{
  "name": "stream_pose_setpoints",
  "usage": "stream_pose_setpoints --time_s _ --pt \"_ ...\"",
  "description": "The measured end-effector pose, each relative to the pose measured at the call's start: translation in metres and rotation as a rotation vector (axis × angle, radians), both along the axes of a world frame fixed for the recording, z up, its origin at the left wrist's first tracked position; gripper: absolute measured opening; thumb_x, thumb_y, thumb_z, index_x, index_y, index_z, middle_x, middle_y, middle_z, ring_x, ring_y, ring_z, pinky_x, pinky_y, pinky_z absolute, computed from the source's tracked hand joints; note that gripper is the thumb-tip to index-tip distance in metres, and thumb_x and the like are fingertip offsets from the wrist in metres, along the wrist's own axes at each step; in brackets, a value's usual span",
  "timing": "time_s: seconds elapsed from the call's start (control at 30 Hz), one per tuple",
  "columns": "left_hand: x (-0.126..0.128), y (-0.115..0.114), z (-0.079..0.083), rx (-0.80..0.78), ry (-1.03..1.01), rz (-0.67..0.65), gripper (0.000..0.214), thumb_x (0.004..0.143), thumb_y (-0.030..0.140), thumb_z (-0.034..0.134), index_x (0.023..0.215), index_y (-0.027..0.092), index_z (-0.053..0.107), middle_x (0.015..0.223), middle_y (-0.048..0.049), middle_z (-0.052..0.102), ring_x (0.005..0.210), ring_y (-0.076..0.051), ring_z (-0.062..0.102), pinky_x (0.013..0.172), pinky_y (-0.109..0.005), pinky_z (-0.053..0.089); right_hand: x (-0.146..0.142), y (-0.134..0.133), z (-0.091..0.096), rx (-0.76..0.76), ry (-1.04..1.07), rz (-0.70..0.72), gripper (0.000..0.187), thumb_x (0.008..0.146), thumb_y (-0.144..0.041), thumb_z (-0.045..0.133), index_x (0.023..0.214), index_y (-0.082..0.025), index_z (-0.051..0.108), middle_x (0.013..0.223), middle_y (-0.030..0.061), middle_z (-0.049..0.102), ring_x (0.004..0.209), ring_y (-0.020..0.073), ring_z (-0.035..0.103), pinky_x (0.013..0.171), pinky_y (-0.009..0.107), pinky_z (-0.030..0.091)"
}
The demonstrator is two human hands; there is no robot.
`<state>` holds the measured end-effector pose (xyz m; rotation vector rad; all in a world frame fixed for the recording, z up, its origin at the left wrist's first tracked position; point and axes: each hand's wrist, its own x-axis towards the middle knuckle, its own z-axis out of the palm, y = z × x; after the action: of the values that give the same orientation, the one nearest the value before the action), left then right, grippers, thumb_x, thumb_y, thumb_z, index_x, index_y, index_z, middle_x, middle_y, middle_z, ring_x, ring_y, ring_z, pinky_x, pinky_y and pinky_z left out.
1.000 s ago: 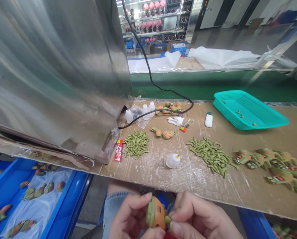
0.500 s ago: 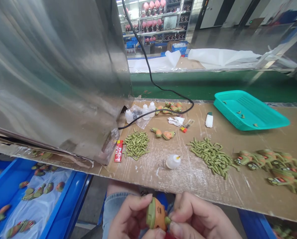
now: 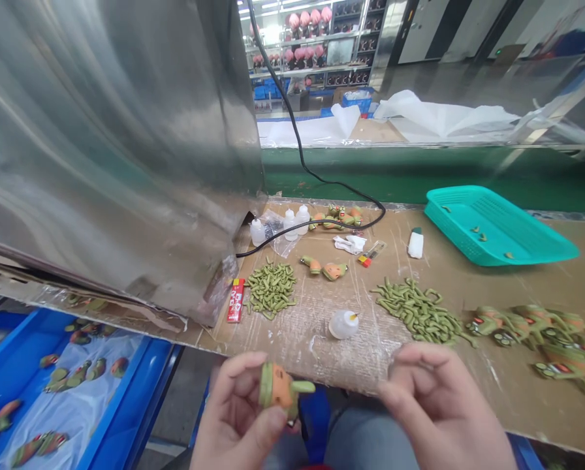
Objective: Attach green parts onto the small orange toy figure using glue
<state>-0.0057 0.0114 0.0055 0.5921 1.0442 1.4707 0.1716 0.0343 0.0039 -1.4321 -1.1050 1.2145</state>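
Note:
My left hand (image 3: 236, 418) pinches a small orange and green toy part (image 3: 279, 388) with a green stub sticking out to its right. My right hand (image 3: 437, 408) hovers to the right of it, apart from the toy, fingers curled loosely with nothing seen in them. Both hands sit below the front edge of the cardboard-covered table (image 3: 371, 339). A small glue bottle (image 3: 342, 324) lies on the table just above my hands. Two piles of green curved pieces (image 3: 270, 288) (image 3: 420, 312) lie beyond it.
A large metal housing (image 3: 106, 143) fills the left. A teal tray (image 3: 498, 225) stands at the right rear. Assembled green toys (image 3: 537, 329) lie at the right edge. A blue bin (image 3: 130, 405) with toy parts sits lower left. A black cable (image 3: 322, 183) crosses the table.
My right hand has let go of the toy part and moved away to the right. My left hand has lifted the part, whose green stub now stays attached.

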Motion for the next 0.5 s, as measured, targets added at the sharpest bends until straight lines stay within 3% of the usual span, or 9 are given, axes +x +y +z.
stream_pose_setpoints --time_s 0.07,0.1,0.17,0.23,0.3,0.4,0.5 --pt "-0.001 0.001 -0.002 0.002 0.012 0.034 0.030 0.062 0.023 0.078 0.091 0.028 0.069 0.070 -0.0003 0.076 0.055 -0.015 0.063 0.045 -0.024 0.055 0.004 0.018 -0.025 0.164 -0.273 -0.056 0.037 0.080 -0.045 0.063 0.098 -0.023 0.039 0.065 -0.0049 0.044 0.058 0.0154 0.045 0.055 0.026 0.038" --pt "0.000 0.000 -0.004 -0.005 0.001 0.029 0.030 0.062 0.024 0.079 0.090 0.027 0.069 0.068 -0.0004 0.075 0.054 -0.015 0.062 0.043 -0.024 0.055 0.004 0.028 -0.037 0.192 -0.330 -0.057 0.043 0.075 -0.042 0.068 0.101 -0.021 0.040 0.076 -0.0002 0.048 0.067 0.0186 0.048 0.063 0.030 0.041" --pt "0.002 -0.001 -0.005 -0.043 -0.054 -0.012 0.029 0.062 0.028 0.079 0.089 0.026 0.069 0.069 -0.0010 0.075 0.053 -0.014 0.062 0.043 -0.025 0.055 0.002 0.045 -0.055 0.222 -0.391 -0.031 0.045 0.067 -0.037 0.073 0.097 -0.018 0.046 0.088 0.0064 0.050 0.082 0.0249 0.049 0.076 0.039 0.039" --pt "0.004 -0.002 -0.005 -0.102 -0.127 -0.060 0.027 0.064 0.030 0.077 0.090 0.026 0.070 0.072 -0.0018 0.076 0.053 -0.014 0.063 0.045 -0.028 0.057 -0.003 0.054 -0.061 0.239 -0.374 0.012 0.036 0.069 -0.035 0.071 0.092 -0.018 0.050 0.097 0.0098 0.052 0.094 0.0287 0.048 0.086 0.043 0.035" --pt "0.004 -0.003 -0.004 -0.159 -0.174 -0.084 0.026 0.066 0.029 0.076 0.091 0.024 0.070 0.075 -0.0029 0.076 0.053 -0.014 0.065 0.047 -0.029 0.058 -0.005 0.050 -0.053 0.244 -0.316 0.075 0.028 0.077 -0.036 0.063 0.095 -0.019 0.051 0.101 0.0095 0.055 0.099 0.0274 0.051 0.089 0.041 0.037" --pt "0.001 -0.003 -0.003 -0.205 -0.209 -0.089 0.027 0.066 0.025 0.077 0.091 0.023 0.071 0.075 -0.0024 0.076 0.054 -0.014 0.066 0.047 -0.029 0.059 -0.003 0.026 -0.027 0.154 -0.129 0.206 0.032 0.085 -0.040 0.055 0.111 -0.023 0.047 0.112 0.0074 0.058 0.106 0.0234 0.054 0.086 0.032 0.046" --pt "-0.002 -0.004 -0.004 -0.205 -0.246 -0.113 0.026 0.065 0.025 0.077 0.090 0.024 0.071 0.074 -0.0008 0.075 0.055 -0.015 0.067 0.048 -0.030 0.059 0.009 -0.003 -0.006 -0.032 0.091 0.274 0.045 0.079 -0.042 0.065 0.118 -0.027 0.048 0.119 0.0062 0.057 0.109 0.0241 0.054 0.083 0.027 0.050"
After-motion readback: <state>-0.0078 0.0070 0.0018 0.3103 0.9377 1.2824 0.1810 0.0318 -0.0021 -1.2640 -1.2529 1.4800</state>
